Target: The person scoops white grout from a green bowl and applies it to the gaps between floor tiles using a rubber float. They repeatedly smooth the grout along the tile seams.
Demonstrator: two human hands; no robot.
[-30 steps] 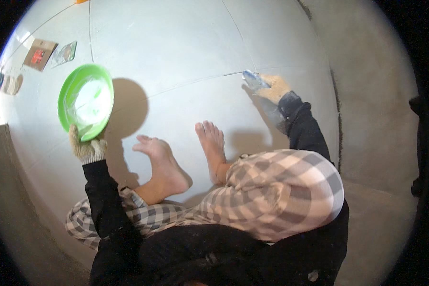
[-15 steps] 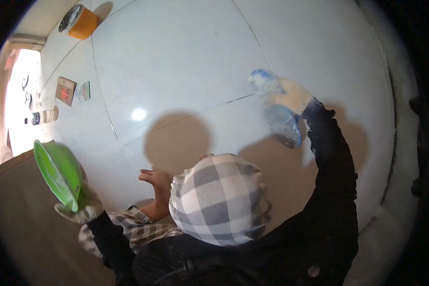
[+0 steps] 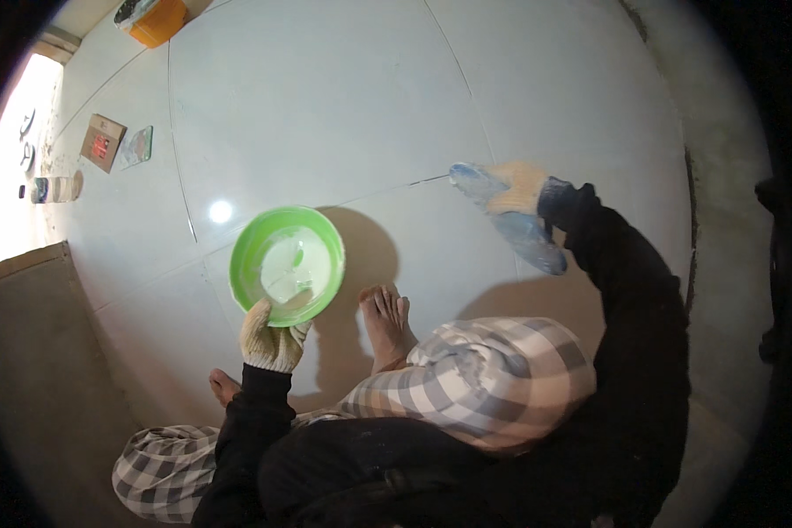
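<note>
My left hand [image 3: 275, 341], in a cream knitted glove, grips the near rim of a green bowl [image 3: 240, 251]. The thumb lies over the rim. White paste [image 3: 292, 264] coats the inside of the bowl, which faces up. My right hand [image 3: 512, 187] wears a cream glove with blue, white-smeared fingers and is over the tiled floor [image 3: 352, 106], close to a dark stretch of tile joint. Its fingers are closed around a blue, flat, rounded piece [image 3: 534, 244]. What kind of thing this is cannot be made out.
An orange bucket [image 3: 160, 22] stands at the far left. Nearer are a brown cardboard piece [image 3: 104, 143], a green-edged packet [image 3: 137, 147] and a jar-like container [image 3: 57, 189]. A low brown partition [image 3: 44, 326] is at left, a wall [image 3: 722, 132] at right. My bare foot [image 3: 385, 324] is on the tiles.
My left hand has brought the bowl rightward from beside the partition and levelled it, so its inside shows. My right hand has moved slightly nearer. My checked knee has shifted right.
</note>
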